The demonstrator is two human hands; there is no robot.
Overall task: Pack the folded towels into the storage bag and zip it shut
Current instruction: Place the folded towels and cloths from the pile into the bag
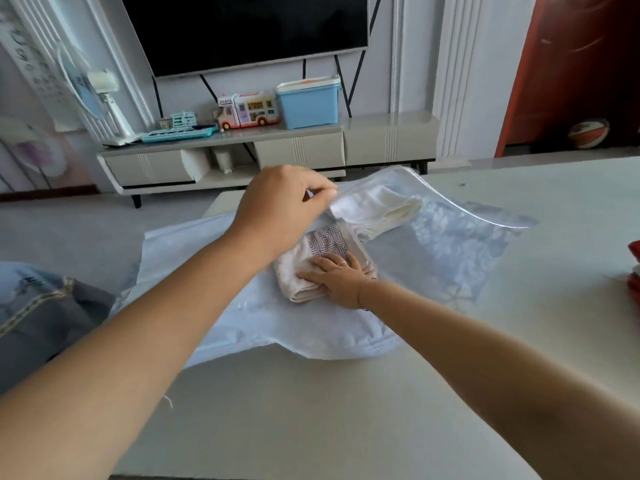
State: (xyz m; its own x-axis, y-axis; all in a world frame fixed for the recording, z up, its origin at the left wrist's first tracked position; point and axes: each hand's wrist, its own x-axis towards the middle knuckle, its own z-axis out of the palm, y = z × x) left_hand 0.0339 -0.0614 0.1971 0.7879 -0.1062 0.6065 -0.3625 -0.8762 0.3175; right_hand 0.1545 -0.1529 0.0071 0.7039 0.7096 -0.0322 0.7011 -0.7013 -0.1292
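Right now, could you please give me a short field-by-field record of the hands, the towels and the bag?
left hand: pinches the raised clear edge of the translucent pale-blue flower-printed plastic storage bag
right hand: lies flat on the folded beige terry towel with a grey patterned band
folded white towel: further in, under the lifted edge
bag state: mouth open, not zipped
support: pale glossy table

Folded beige towel (298,277) touches white towel (379,206) inside open translucent bag (450,251).
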